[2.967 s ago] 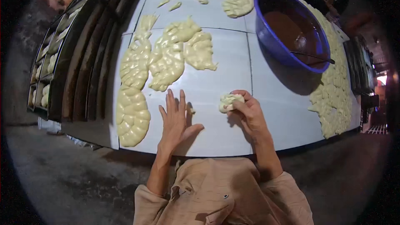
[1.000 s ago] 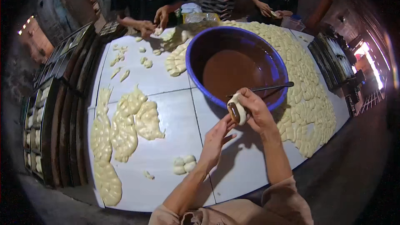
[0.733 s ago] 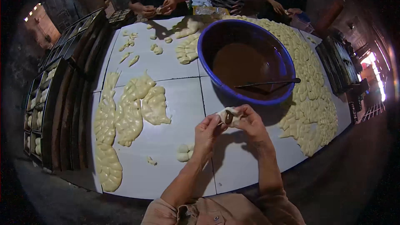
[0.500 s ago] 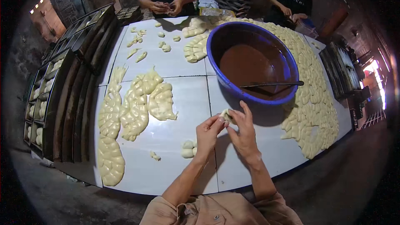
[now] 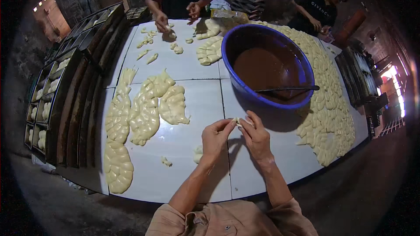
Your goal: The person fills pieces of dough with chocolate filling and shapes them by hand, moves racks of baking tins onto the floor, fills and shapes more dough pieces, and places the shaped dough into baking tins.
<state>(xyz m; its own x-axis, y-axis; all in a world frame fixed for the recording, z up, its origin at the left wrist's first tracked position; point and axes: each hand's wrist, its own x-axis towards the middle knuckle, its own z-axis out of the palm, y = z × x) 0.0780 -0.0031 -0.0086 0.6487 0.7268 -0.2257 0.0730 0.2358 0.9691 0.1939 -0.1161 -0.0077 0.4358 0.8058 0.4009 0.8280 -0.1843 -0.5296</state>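
Observation:
Between the fingertips of my left hand (image 5: pixel 215 140) and my right hand (image 5: pixel 256 136) is a small piece of pale dough (image 5: pixel 237 120), pinched from both sides above the white tiled table (image 5: pixel 199 100). Just beyond my hands stands a blue basin (image 5: pixel 232 78) holding brown filling (image 5: pixel 262 69), with a dark-handled utensil (image 5: pixel 288 88) lying across it. Beside my left wrist sit dough balls (image 5: pixel 198 154), partly hidden by it. A small dough scrap (image 5: pixel 166 161) lies farther left. Flattened dough sheets (image 5: pixel 145 111) spread over the left side of the table.
Many joined dough pieces (image 5: pixel 326 122) cover the right side. Black compartment trays (image 5: pixel 46 100) with dough balls stand along the left edge, and dark stacked trays (image 5: pixel 358 76) at the right. Two co-workers stand at the far side, one person's hand (image 5: pixel 162 22) over small dough pieces.
My fingers have closed further round the dough, so less of it shows. The far co-worker's hands have parted, one reaching down to the table. The view has shifted slightly.

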